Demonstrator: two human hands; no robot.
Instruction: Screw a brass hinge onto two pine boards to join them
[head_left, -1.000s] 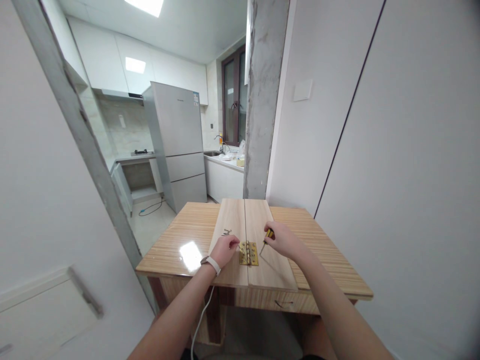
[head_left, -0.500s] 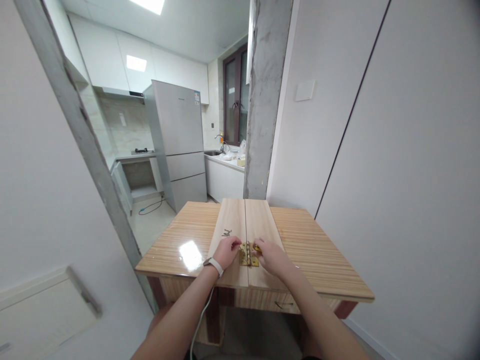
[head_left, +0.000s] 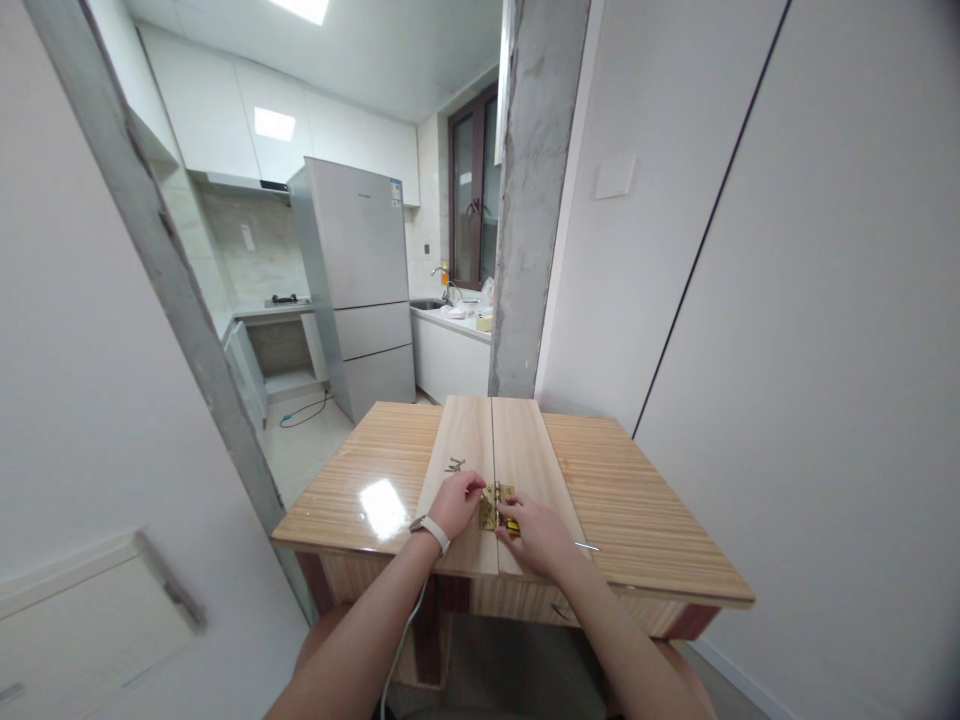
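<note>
Two pale wooden boards (head_left: 459, 425) lie side by side on the table, with a brass hinge (head_left: 489, 508) laid across the seam between them. My left hand (head_left: 456, 503), wearing a watch with a light strap, is at the hinge's left leaf with thumb and forefinger pinched. Whatever is between those fingertips is too small to make out. My right hand (head_left: 536, 535) is closed around a screwdriver (head_left: 513, 526) with a yellow and black handle. Its metal shaft points out to the right, beyond the hand. Several screws (head_left: 454, 465) lie on the left board beyond my left hand.
The boards rest on a wood-grain table (head_left: 645, 500) with a drawer at its front. A white cable (head_left: 401, 640) hangs near my left forearm. A white wall (head_left: 825, 300) stands close on the right. Past the table are a fridge (head_left: 367, 240) and a kitchen counter with a sink.
My right hand has moved down and toward me along the hinge, and the screwdriver's shaft now shows at its right. My left hand stays almost in place at the hinge.
</note>
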